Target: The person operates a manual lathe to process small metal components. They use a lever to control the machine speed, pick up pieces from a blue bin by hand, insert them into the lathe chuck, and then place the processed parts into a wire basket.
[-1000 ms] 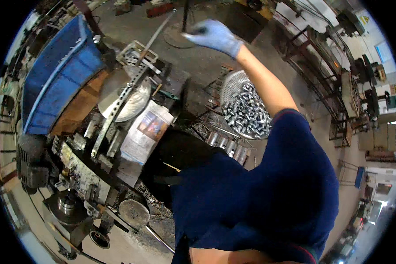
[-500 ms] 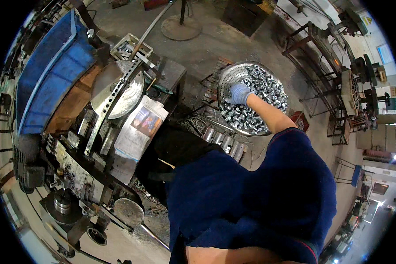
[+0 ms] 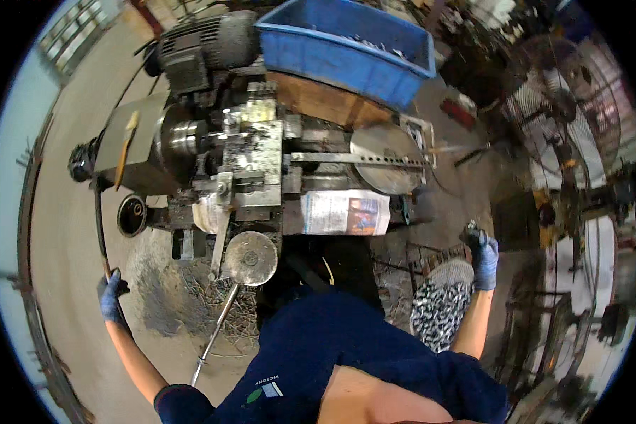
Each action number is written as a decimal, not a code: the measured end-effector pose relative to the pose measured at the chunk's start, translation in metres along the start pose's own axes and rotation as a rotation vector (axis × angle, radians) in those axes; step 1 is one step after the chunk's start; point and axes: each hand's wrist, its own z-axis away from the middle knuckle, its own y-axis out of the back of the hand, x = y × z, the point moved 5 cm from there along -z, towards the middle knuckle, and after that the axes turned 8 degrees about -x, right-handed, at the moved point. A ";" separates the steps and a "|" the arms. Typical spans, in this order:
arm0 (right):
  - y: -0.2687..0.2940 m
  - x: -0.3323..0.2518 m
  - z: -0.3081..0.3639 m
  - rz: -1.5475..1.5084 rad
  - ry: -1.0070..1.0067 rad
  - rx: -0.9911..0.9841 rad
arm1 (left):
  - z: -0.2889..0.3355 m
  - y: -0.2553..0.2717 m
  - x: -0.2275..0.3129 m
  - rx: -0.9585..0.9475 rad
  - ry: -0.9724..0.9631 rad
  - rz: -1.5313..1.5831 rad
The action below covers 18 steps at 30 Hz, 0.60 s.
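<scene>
The right hand [image 3: 482,256], in a blue glove, is lifting clear above a round pan [image 3: 442,304] heaped with small shiny metal parts, clenched around what looks like one dark piece; such parts are likely hard, heavy for their size and oily, so gripping around the body seems safest; the left hand [image 3: 110,295], also gloved, is grasping a long dark lever [image 3: 97,212] beside the grey machine [image 3: 240,159], low on its shaft.

A grey concrete floor [image 3: 71,212] strewn with metal shavings [image 3: 169,304] surrounds a lathe-like machine [image 3: 247,162], with a blue crate [image 3: 346,49] behind and metal racks [image 3: 586,177] alongside.
</scene>
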 end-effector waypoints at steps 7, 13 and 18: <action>-0.329 -0.133 -0.105 0.393 0.463 -0.781 | 0.011 -0.007 0.008 0.023 -0.110 -0.010; -0.545 -0.152 -0.099 1.273 0.914 -1.069 | 0.068 0.007 -0.006 0.156 -0.028 -0.273; -0.609 -0.115 -0.106 1.420 0.872 -1.224 | 0.112 0.010 -0.042 0.261 -0.033 -0.356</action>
